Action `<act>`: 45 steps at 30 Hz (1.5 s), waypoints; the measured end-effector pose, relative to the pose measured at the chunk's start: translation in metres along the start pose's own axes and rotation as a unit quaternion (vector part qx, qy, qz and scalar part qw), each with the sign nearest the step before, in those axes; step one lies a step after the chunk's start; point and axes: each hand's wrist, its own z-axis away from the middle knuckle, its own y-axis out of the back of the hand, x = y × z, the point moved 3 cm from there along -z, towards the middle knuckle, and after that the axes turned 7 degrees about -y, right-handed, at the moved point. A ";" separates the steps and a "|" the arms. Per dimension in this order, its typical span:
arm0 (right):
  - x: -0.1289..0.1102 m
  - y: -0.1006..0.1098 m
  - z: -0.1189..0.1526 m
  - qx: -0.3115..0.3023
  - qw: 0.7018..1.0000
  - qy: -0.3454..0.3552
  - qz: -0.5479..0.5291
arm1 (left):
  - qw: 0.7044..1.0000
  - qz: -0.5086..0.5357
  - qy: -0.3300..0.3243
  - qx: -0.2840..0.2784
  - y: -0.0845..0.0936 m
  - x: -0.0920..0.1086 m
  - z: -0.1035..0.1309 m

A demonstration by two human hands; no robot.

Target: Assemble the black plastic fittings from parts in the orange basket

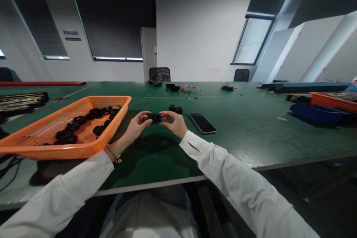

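Observation:
A short black ribbed cylindrical fitting [154, 118] is held level above the green table, pinched at both ends. My left hand [138, 123] grips its left end between thumb and fingers. On the opposite end, my right hand [175, 122] closes with thumb and fingertips. Just behind my right hand, a few similar black parts [176, 109] stand on the table. To my left, an orange perforated basket [92, 151] holds several black fittings [73, 125]. A dark-screened phone [202, 123] lies right of my right hand.
The green table [251, 134] stretches ahead. Black and white small parts [186, 87] lie at its far side. A blue bin [319, 113] and an orange bin [336, 100] sit at the right. Long dark strips [23, 100] lie at far left, with cables [12, 171] near the basket.

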 end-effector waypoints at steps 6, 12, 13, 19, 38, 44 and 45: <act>0.003 -0.001 -0.001 -0.001 1.000 0.000 -0.001 | 1.000 -0.009 0.005 0.004 0.001 -0.001 0.000; 0.007 -0.002 -0.001 -0.003 1.000 -0.003 -0.004 | 1.000 -0.016 0.007 0.000 0.001 0.000 0.001; 0.007 -0.002 -0.001 -0.003 1.000 -0.003 -0.004 | 1.000 -0.017 0.007 -0.001 0.001 -0.001 0.001; 0.006 -0.002 -0.001 -0.004 1.000 -0.008 -0.003 | 1.000 -0.008 0.007 0.000 0.001 -0.001 0.000; 0.005 -0.001 -0.001 0.000 0.999 -0.007 0.041 | 1.000 0.004 0.016 0.003 -0.002 -0.001 -0.001; 0.006 -0.002 -0.001 0.003 1.000 -0.009 0.027 | 1.000 -0.013 0.009 0.006 -0.001 0.000 -0.001; 0.006 -0.002 -0.001 0.003 1.000 -0.008 0.030 | 1.000 -0.013 0.008 0.007 -0.001 0.000 -0.001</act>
